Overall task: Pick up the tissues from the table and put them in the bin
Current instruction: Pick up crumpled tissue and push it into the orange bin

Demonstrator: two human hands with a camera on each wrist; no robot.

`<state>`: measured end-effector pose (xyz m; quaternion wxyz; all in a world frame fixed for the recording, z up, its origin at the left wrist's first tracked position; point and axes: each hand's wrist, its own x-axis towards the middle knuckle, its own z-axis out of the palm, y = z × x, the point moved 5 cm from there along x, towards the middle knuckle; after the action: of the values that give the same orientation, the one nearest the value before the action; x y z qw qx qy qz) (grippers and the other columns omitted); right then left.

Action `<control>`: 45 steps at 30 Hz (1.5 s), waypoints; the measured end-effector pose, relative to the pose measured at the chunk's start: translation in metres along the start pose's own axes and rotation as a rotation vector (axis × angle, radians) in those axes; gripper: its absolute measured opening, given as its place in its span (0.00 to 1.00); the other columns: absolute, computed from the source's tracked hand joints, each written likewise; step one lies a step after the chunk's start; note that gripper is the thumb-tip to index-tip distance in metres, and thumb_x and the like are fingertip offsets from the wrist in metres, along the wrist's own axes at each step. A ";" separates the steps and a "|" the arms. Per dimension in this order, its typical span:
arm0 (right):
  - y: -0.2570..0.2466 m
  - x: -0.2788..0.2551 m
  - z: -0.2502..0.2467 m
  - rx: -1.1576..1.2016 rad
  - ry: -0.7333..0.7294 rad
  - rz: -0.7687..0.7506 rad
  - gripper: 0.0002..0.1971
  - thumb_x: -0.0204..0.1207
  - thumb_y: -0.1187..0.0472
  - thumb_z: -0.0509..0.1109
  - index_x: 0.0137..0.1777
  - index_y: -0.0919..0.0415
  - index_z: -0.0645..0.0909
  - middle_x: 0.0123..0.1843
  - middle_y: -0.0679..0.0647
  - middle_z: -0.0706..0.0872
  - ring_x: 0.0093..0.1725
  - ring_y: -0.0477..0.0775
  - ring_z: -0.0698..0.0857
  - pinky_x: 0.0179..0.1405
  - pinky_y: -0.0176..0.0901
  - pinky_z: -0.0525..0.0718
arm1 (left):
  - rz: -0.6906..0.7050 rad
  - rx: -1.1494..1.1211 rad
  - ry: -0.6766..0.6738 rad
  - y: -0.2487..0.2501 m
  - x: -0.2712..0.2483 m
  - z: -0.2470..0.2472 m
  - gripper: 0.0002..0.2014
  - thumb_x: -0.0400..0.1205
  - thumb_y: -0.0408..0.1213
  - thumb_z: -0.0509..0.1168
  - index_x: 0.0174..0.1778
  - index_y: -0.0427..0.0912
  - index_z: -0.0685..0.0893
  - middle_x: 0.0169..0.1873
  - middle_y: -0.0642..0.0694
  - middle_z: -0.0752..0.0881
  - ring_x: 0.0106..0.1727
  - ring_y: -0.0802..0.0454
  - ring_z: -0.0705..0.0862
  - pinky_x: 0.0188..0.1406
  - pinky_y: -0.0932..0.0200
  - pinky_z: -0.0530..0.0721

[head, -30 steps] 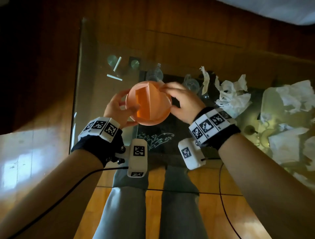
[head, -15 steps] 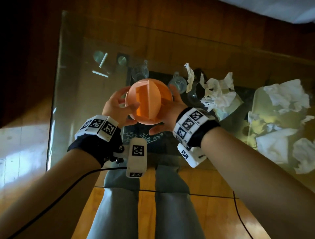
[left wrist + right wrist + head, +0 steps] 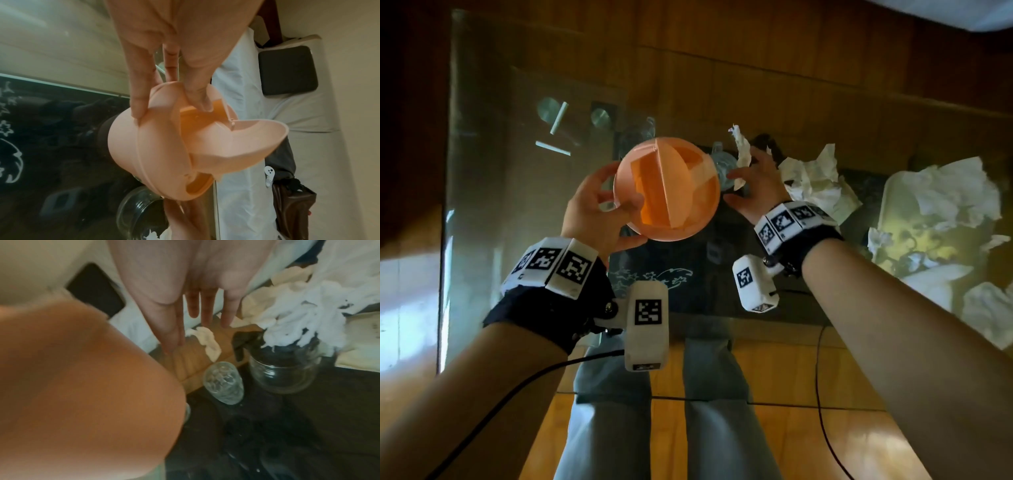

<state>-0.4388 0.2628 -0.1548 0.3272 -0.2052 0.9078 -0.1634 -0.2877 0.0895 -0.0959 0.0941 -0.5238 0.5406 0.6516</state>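
Note:
My left hand [image 3: 616, 202] grips a round orange bin [image 3: 667, 192] by its rim, thumb inside the opening, and holds it above the glass table [image 3: 500, 171]. In the left wrist view the fingers [image 3: 139, 104] curl over the bin [image 3: 164, 146], whose swing lid stands tilted. My right hand [image 3: 753, 181] is off the bin, just to its right, fingers straight [image 3: 205, 313] and holding nothing. A small twisted tissue [image 3: 742, 147] [image 3: 207, 340] lies just beyond its fingertips. A crumpled tissue pile [image 3: 815, 185] [image 3: 304, 321] lies to the right.
More crumpled tissues [image 3: 941, 192] are spread over the table's right side. A cut-glass tumbler [image 3: 223, 384] and a clear jar [image 3: 285, 373] stand under my right hand, next to the tissues. The table's front edge is close to my legs.
My right hand has let go of the bin and moved right toward the tissues. The left hand now holds the bin alone, slightly higher and more to the left.

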 end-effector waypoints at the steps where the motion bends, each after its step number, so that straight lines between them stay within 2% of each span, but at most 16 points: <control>1: 0.009 0.009 0.010 -0.027 -0.060 0.062 0.22 0.70 0.57 0.73 0.64 0.56 0.77 0.82 0.58 0.53 0.80 0.60 0.57 0.78 0.48 0.58 | 0.007 0.012 -0.001 0.002 0.001 0.003 0.25 0.75 0.29 0.68 0.66 0.54 0.74 0.49 0.53 0.78 0.67 0.37 0.77 0.51 0.29 0.84; 3: 0.020 0.023 0.028 0.008 -0.147 0.125 0.29 0.69 0.56 0.74 0.71 0.55 0.71 0.82 0.55 0.54 0.80 0.60 0.56 0.78 0.51 0.58 | 0.026 0.040 -0.006 0.007 0.002 0.008 0.26 0.75 0.30 0.68 0.66 0.54 0.74 0.49 0.54 0.78 0.67 0.37 0.77 0.50 0.29 0.85; 5: 0.020 0.029 0.038 0.006 -0.176 0.094 0.32 0.71 0.58 0.71 0.74 0.58 0.65 0.81 0.57 0.57 0.79 0.61 0.60 0.78 0.53 0.62 | 0.030 0.061 -0.014 0.010 0.003 0.011 0.25 0.75 0.31 0.68 0.65 0.56 0.74 0.49 0.55 0.78 0.67 0.38 0.77 0.50 0.30 0.85; 7: 0.020 0.028 0.041 -0.032 -0.170 0.098 0.32 0.72 0.60 0.70 0.75 0.61 0.62 0.80 0.58 0.60 0.77 0.58 0.64 0.76 0.49 0.66 | 0.021 0.063 -0.013 0.011 0.003 0.012 0.24 0.75 0.30 0.68 0.64 0.57 0.75 0.51 0.54 0.78 0.66 0.39 0.77 0.50 0.31 0.86; 10: 0.018 0.013 0.026 -0.003 -0.144 0.065 0.31 0.72 0.64 0.69 0.74 0.65 0.61 0.78 0.59 0.61 0.75 0.57 0.67 0.74 0.44 0.66 | 0.007 0.056 -0.012 0.012 0.002 0.013 0.24 0.76 0.29 0.66 0.65 0.56 0.74 0.59 0.48 0.77 0.66 0.38 0.77 0.51 0.31 0.85; 14: 0.027 -0.020 -0.015 0.057 -0.022 -0.066 0.31 0.73 0.66 0.68 0.74 0.65 0.61 0.78 0.59 0.61 0.76 0.57 0.65 0.76 0.42 0.62 | 0.002 0.042 -0.001 0.012 -0.001 0.013 0.23 0.76 0.28 0.66 0.63 0.57 0.74 0.59 0.47 0.76 0.65 0.39 0.77 0.51 0.33 0.85; 18: 0.067 -0.039 -0.027 -0.124 -0.100 -0.032 0.26 0.75 0.64 0.67 0.72 0.64 0.65 0.80 0.53 0.60 0.77 0.53 0.65 0.74 0.42 0.66 | 0.004 0.042 0.018 0.013 -0.004 0.017 0.22 0.77 0.28 0.65 0.60 0.59 0.74 0.62 0.45 0.75 0.66 0.38 0.76 0.48 0.35 0.85; 21: 0.080 -0.037 -0.035 -0.185 -0.109 -0.020 0.24 0.74 0.64 0.67 0.71 0.58 0.70 0.79 0.52 0.61 0.77 0.55 0.65 0.76 0.48 0.67 | 0.004 0.023 0.012 0.013 -0.006 0.027 0.22 0.77 0.27 0.64 0.59 0.59 0.75 0.61 0.45 0.76 0.65 0.38 0.77 0.45 0.39 0.86; 24: 0.080 -0.027 -0.051 -0.160 0.003 0.031 0.32 0.69 0.61 0.73 0.72 0.47 0.66 0.81 0.53 0.56 0.79 0.61 0.57 0.77 0.64 0.60 | 0.009 0.020 0.018 0.012 -0.009 0.041 0.22 0.76 0.27 0.65 0.57 0.60 0.75 0.62 0.45 0.77 0.66 0.38 0.77 0.45 0.38 0.86; 27: 0.079 -0.012 -0.047 -0.242 -0.155 0.107 0.49 0.62 0.55 0.79 0.75 0.34 0.50 0.83 0.52 0.38 0.81 0.66 0.39 0.74 0.78 0.55 | 0.016 0.042 0.040 0.010 -0.010 0.050 0.22 0.76 0.27 0.65 0.58 0.60 0.74 0.64 0.44 0.76 0.69 0.36 0.76 0.52 0.31 0.84; 29: 0.081 -0.004 -0.034 -0.331 -0.280 0.106 0.54 0.60 0.54 0.81 0.75 0.31 0.45 0.82 0.52 0.33 0.80 0.67 0.37 0.71 0.80 0.58 | 0.017 0.045 0.068 0.008 -0.010 0.051 0.22 0.77 0.27 0.64 0.61 0.59 0.75 0.64 0.45 0.77 0.68 0.37 0.76 0.53 0.31 0.84; 32: 0.087 -0.004 -0.019 -0.377 -0.262 0.041 0.46 0.60 0.60 0.80 0.72 0.36 0.57 0.81 0.56 0.46 0.78 0.69 0.50 0.69 0.75 0.69 | 0.021 0.048 0.093 0.005 -0.009 0.050 0.26 0.77 0.27 0.64 0.68 0.56 0.75 0.65 0.44 0.78 0.67 0.38 0.77 0.48 0.36 0.86; 36: 0.100 -0.017 -0.009 -0.264 -0.151 0.020 0.27 0.67 0.73 0.71 0.65 0.56 0.71 0.74 0.60 0.62 0.71 0.66 0.64 0.67 0.58 0.75 | 0.032 0.039 0.076 0.006 -0.010 0.052 0.26 0.78 0.27 0.63 0.68 0.57 0.74 0.62 0.45 0.78 0.66 0.38 0.77 0.43 0.40 0.85; 41: 0.113 -0.033 -0.003 -0.182 -0.220 0.099 0.16 0.74 0.71 0.62 0.61 0.65 0.78 0.67 0.65 0.75 0.65 0.65 0.75 0.62 0.52 0.75 | 0.029 0.054 0.048 0.001 -0.012 0.054 0.26 0.76 0.28 0.65 0.67 0.56 0.76 0.65 0.42 0.79 0.67 0.38 0.78 0.47 0.36 0.86; 43: 0.109 -0.042 -0.012 -0.070 -0.169 0.129 0.15 0.75 0.71 0.61 0.61 0.68 0.78 0.66 0.66 0.78 0.65 0.64 0.77 0.62 0.45 0.73 | 0.023 0.062 0.015 -0.001 -0.014 0.059 0.26 0.76 0.28 0.66 0.68 0.55 0.75 0.59 0.45 0.81 0.66 0.39 0.78 0.50 0.33 0.85; 45: 0.100 -0.053 -0.030 0.128 -0.030 0.152 0.12 0.75 0.71 0.61 0.57 0.70 0.80 0.63 0.66 0.81 0.64 0.64 0.78 0.54 0.37 0.73 | 0.012 0.069 -0.013 -0.005 -0.020 0.066 0.27 0.76 0.28 0.66 0.69 0.54 0.74 0.50 0.51 0.80 0.66 0.40 0.78 0.53 0.31 0.84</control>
<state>-0.4483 0.3798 -0.1477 0.3649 -0.1168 0.9034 -0.1924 -0.3134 0.1533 -0.0919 0.1116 -0.5128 0.5651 0.6366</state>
